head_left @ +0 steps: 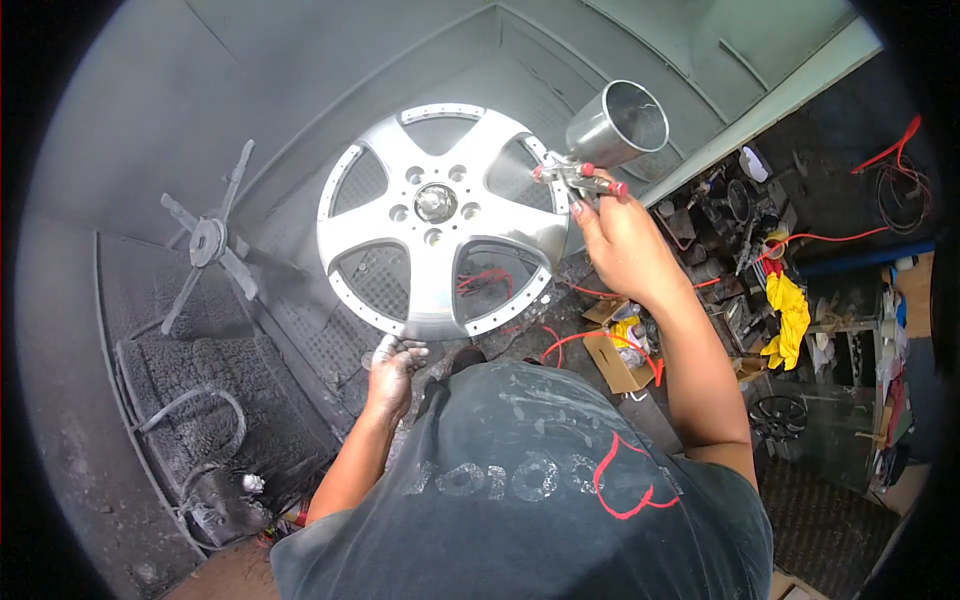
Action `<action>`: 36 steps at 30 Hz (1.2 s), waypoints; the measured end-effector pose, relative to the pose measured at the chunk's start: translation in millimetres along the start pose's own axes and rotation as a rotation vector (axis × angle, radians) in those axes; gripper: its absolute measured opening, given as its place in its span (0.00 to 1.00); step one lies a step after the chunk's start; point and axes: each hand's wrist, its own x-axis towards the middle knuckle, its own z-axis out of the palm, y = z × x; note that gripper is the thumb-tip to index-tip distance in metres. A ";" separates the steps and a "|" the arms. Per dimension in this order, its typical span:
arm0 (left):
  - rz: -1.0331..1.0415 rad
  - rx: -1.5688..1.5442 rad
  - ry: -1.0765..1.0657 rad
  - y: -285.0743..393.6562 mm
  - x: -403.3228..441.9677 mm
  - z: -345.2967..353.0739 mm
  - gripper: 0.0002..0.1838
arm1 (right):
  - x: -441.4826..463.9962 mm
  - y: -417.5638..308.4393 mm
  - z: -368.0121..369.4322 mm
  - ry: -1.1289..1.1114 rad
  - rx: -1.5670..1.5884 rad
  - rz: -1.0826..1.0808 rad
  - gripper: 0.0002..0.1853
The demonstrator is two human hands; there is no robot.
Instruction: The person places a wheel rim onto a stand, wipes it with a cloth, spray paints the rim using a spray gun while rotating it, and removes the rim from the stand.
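My right hand (632,245) grips a spray gun (582,178) with red knobs and a large metal cup (607,125). The gun points left at a silver five-spoke car wheel (432,285), and a pale mist hangs between its nozzle and the spokes. The wheel faces me, with holes around a dark centre. Just under its lower edge is my left hand (393,375), fingers curled and smeared with grey paint. Whether those fingers touch the rim or hold anything is hidden from me.
A grey four-armed stand (208,242) is at the left, above a dusty dark mat (215,390) with a hose. Right of me lie an open cardboard box (617,365), a red air hose (600,337), a yellow cloth (788,315) and cluttered tools. Grey booth walls (330,50) rise behind the wheel.
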 end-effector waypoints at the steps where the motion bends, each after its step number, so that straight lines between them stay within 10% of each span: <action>1: 0.019 0.021 0.014 3.7 3.0 -3.3 0.19 | 1.3 3.3 -1.7 0.045 -0.020 -0.011 0.14; 16: 0.151 -0.132 0.251 25.1 34.7 -51.5 0.26 | -23.7 11.8 -14.8 -0.061 -0.164 0.307 0.12; 20: -0.065 0.108 -0.024 -7.2 7.7 -18.5 0.20 | -30.5 -5.2 -10.4 0.023 -0.075 0.046 0.13; 26: -0.022 0.040 -0.596 -59.6 -0.1 23.6 0.31 | -32.3 -42.7 -34.1 -0.361 0.408 0.371 0.13; 36: -0.123 0.270 -0.605 -72.0 -23.7 17.6 0.19 | -49.0 -29.7 -11.6 -0.347 0.189 0.117 0.15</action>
